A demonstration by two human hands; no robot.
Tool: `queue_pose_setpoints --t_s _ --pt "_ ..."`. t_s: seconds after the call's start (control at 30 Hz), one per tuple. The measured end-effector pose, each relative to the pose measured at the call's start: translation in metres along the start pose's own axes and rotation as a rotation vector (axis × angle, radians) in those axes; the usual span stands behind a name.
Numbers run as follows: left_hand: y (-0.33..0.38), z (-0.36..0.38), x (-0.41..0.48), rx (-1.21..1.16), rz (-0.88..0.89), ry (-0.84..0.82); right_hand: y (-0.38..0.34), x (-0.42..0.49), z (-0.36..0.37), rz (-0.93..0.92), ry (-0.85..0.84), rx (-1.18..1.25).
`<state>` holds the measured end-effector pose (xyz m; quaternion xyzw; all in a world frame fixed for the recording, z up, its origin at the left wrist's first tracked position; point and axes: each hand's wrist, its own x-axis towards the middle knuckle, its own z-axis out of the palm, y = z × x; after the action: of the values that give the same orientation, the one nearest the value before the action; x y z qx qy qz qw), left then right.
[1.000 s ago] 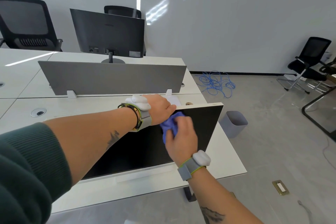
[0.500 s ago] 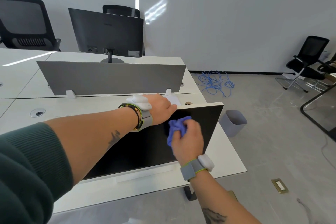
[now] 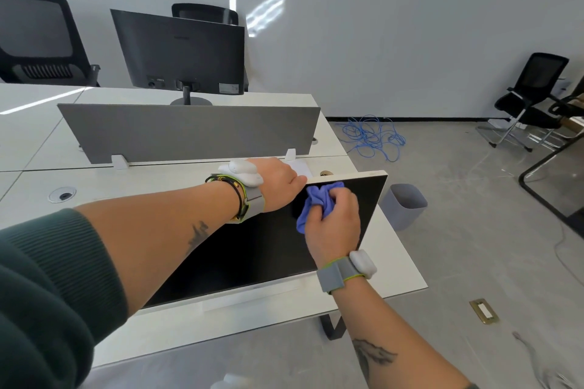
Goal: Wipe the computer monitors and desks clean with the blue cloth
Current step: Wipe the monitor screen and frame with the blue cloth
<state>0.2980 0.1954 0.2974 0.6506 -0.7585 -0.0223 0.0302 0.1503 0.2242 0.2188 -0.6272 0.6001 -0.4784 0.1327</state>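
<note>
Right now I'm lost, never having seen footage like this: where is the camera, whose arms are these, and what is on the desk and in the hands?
No machine here: a person wears a camera on the head, looking down at their own arms. The right hand grips a crumpled blue cloth against the dark screen of the near monitor, which stands on a white desk. The left hand is at that monitor's top edge, fingers hidden behind it. Both wrists carry grey bands. Beyond a grey divider stands a second monitor, seen from behind.

White desk [image 3: 142, 183] carries a monitor [image 3: 252, 262] (screen dark) and a grey divider panel [image 3: 189, 133].
</note>
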Motion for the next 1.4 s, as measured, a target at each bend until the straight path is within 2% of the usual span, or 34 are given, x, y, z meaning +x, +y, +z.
queue_pose_setpoints --t_s 0.2,0.3,0.43,0.6,0.7,0.77,0.9,1.03,1.17,1.33,1.4 --pt "0.001 0.000 0.002 0.022 0.011 -0.003 -0.009 -0.014 0.017 -0.082 -0.082 -0.029" --pt "-0.002 0.004 0.002 0.013 0.076 0.024 -0.012 -0.029 0.023 -0.110 -0.124 -0.074" --pt "-0.006 0.005 -0.003 0.008 0.173 0.042 -0.017 -0.038 0.022 0.054 -0.059 -0.074" --pt "-0.015 -0.001 -0.013 0.066 0.280 0.028 -0.038 -0.053 0.034 0.078 -0.095 -0.138" --pt "-0.021 -0.001 -0.017 0.026 0.317 0.015 -0.046 -0.060 0.036 0.142 -0.050 -0.149" --pt "-0.020 -0.001 -0.019 0.009 0.321 0.016 -0.053 -0.064 0.037 0.150 -0.055 -0.170" --pt "-0.020 -0.002 -0.021 -0.039 0.295 0.026 -0.060 -0.073 0.040 0.046 -0.117 -0.202" --pt "-0.016 -0.003 -0.022 -0.051 0.286 -0.023 -0.049 -0.068 0.038 0.118 -0.114 -0.189" --pt "-0.015 -0.003 -0.020 -0.095 0.247 -0.003 -0.044 -0.062 0.037 0.073 -0.125 -0.169" --pt "-0.012 -0.006 -0.026 -0.170 0.224 -0.025 -0.040 -0.059 0.040 0.088 0.029 -0.050" --pt "-0.014 -0.004 -0.024 -0.211 0.175 -0.016 -0.040 -0.060 0.042 0.048 0.019 -0.055"
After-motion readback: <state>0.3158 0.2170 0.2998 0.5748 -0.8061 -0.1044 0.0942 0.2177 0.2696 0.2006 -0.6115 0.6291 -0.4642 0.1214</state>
